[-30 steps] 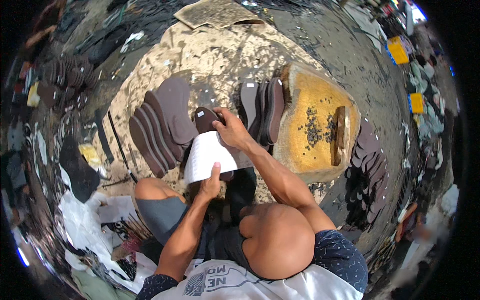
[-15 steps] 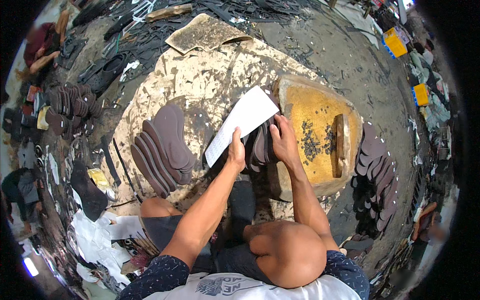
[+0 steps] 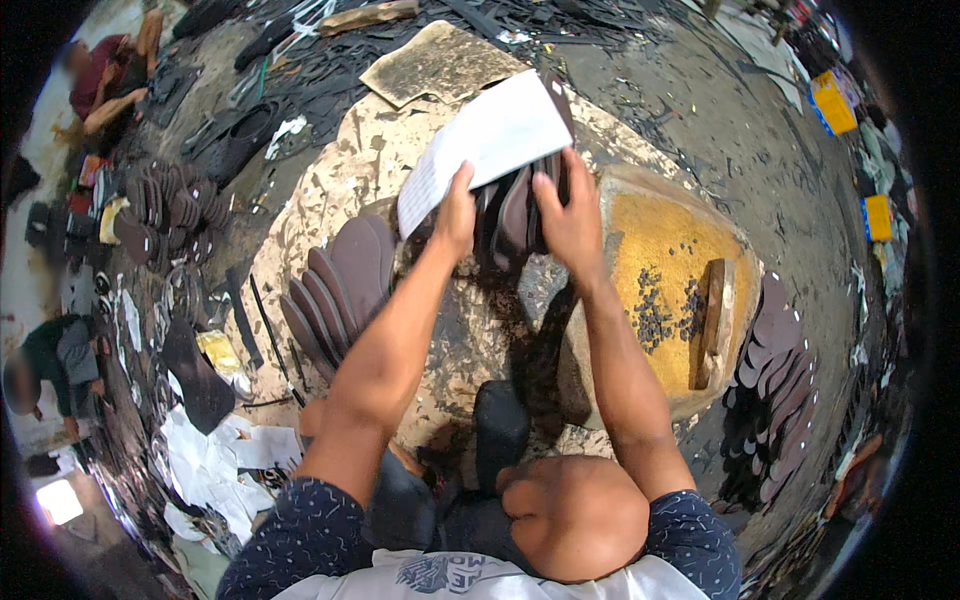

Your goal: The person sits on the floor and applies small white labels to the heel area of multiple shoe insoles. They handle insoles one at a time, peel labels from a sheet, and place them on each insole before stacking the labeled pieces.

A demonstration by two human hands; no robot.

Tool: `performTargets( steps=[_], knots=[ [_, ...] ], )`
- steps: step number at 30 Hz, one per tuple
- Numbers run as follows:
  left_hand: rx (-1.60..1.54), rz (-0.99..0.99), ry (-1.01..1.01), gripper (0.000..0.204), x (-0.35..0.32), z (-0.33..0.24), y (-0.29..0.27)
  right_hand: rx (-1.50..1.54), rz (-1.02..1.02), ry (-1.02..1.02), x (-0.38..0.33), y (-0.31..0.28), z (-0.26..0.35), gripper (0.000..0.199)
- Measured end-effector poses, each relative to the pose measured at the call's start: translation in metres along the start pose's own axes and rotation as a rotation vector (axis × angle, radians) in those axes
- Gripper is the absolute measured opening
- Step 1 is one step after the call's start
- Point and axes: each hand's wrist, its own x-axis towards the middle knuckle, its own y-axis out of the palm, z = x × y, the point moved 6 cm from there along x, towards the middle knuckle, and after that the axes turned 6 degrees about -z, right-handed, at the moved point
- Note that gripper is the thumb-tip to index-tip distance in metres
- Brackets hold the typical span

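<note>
The left hand (image 3: 455,215) pinches a white sheet (image 3: 487,143) lifted above the stained work mat (image 3: 300,250). The right hand (image 3: 570,222) grips upright dark soles (image 3: 515,215) at the yellow block's (image 3: 665,290) left edge; fanned soles (image 3: 335,285) lie left.

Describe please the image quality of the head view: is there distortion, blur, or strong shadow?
Head view: strong fisheye bending, with black corners around a round picture; the centre is sharp, so the left hand, the right hand and the white sheet read clearly; the rim is soft and smeared; light is even daylight, with a dark shadow beside the yellow-topped block.
</note>
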Motion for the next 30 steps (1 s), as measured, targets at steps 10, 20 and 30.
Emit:
performTargets(
  steps=[10,20,30],
  knots=[
    [0.163,-0.343,0.582,0.057,-0.106,-0.118,-0.197,-0.313,-0.242,-0.324,0.019,0.025,-0.012,0.046],
    [-0.234,-0.922,-0.194,0.079,-0.195,0.065,-0.373,0.456,0.743,0.478,-0.185,0.241,0.038,0.081],
    [-0.393,-0.728,-0.108,0.074,-0.187,0.053,-0.367,0.521,0.862,0.554,-0.234,0.239,0.100,0.125]
  ],
)
